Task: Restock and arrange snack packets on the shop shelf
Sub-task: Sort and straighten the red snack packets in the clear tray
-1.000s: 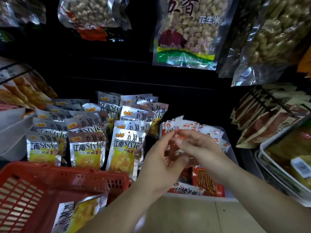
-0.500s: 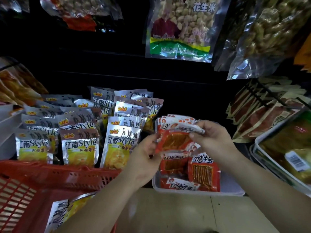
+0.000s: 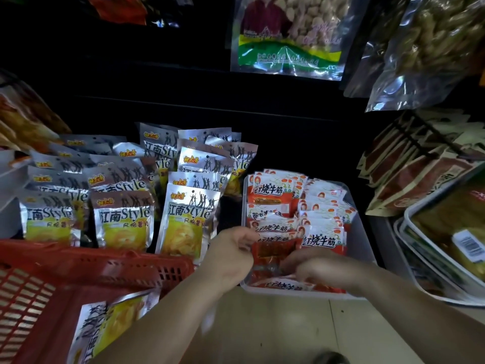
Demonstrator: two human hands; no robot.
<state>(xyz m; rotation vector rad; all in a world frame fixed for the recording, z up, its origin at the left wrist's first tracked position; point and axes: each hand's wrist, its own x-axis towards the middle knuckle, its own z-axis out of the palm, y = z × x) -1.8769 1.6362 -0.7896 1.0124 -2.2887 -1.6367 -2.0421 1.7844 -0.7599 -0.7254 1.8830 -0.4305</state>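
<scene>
A clear plastic tray [image 3: 363, 232] on the shelf holds several small red and white snack packets [image 3: 321, 214]. My left hand [image 3: 231, 252] pinches the left edge of one red packet [image 3: 273, 252] at the tray's front. My right hand [image 3: 319, 269] lies low in the tray's front, fingers curled on the same packet's lower right. Silver and yellow "Style" chip packets [image 3: 187, 219] stand in rows to the left of the tray.
A red plastic basket [image 3: 86, 269] at the lower left holds more chip packets [image 3: 105, 327]. Large bags of peanuts [image 3: 288, 35] hang above. Brown packets [image 3: 409, 174] and white trays [image 3: 425, 261] crowd the right side. Pale floor shows below the shelf.
Both hands have dropped from above the tray down to its front, bringing the red packet with them. The view has tilted down a little.
</scene>
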